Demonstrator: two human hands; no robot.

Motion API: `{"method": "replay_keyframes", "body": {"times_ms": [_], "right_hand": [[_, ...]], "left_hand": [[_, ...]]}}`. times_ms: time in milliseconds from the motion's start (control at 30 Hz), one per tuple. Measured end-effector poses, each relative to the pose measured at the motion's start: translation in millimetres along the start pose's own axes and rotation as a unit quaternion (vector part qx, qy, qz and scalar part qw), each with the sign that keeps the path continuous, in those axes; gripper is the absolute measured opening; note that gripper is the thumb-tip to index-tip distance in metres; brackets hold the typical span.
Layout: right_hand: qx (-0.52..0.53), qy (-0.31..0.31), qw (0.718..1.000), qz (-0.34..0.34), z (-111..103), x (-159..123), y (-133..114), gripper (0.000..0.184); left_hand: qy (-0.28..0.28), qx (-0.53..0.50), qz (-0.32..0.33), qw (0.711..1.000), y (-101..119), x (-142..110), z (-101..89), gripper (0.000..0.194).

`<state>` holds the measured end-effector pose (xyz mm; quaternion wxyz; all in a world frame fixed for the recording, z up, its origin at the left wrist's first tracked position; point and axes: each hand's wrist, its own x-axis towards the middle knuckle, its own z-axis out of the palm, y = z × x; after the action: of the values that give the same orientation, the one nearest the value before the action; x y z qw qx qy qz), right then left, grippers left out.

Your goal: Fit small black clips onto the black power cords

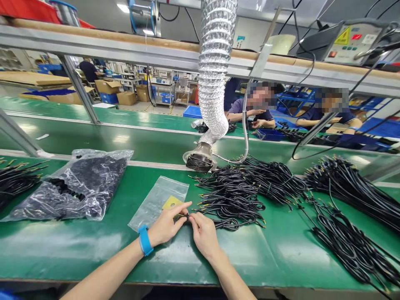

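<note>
My left hand (167, 225), with a blue wristband (145, 240) at its wrist, pinches a small black part (187, 216), the index finger stretched out above it. Fingertip to fingertip with it, my right hand (204, 234) is closed on the same part from the right. The fingers cover most of the part, so its exact kind cannot be made out. Behind my left hand lies a clear zip bag (150, 200) with a yellow piece (171, 202) at its right side. Coiled black cables (231, 196) with bare, yellowish ends lie just beyond my right hand.
A large clear bag of black parts (90, 183) lies left, beside more cables (18, 183). Cable bundles (350, 196) cover the right of the green table (93, 254). A silver duct (215, 62) with a fan (200, 160) hangs ahead. Two people sit across the bench.
</note>
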<state>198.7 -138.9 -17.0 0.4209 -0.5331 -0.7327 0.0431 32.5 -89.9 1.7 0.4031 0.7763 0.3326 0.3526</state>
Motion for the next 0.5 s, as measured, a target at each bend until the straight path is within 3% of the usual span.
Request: {"method": "replay_keyframes", "body": {"times_ms": [267, 333, 433, 500], "right_hand": [[0.057, -0.004, 0.998, 0.036, -2.2, 2.4, -0.3, 0.03], [0.071, 0.015, 0.996, 0.052, -4.1, 3.3, -1.6, 0.028], [0.081, 0.029, 0.995, 0.059, -9.7, 2.5, -5.8, 0.026], [0.081, 0.024, 0.995, 0.057, -15.0, -0.5, -9.6, 0.026]], "left_hand": [[-0.005, 0.012, 0.015, 1.0, 4.4, 6.4, -4.2, 0.052], [0.032, 0.036, 0.043, 0.998, 18.9, 10.7, -12.2, 0.051], [0.109, 0.11, 0.136, 0.979, 57.4, 1.7, -23.9, 0.033], [0.094, 0.145, 0.181, 0.968, 88.1, -19.0, -25.3, 0.024]]}}
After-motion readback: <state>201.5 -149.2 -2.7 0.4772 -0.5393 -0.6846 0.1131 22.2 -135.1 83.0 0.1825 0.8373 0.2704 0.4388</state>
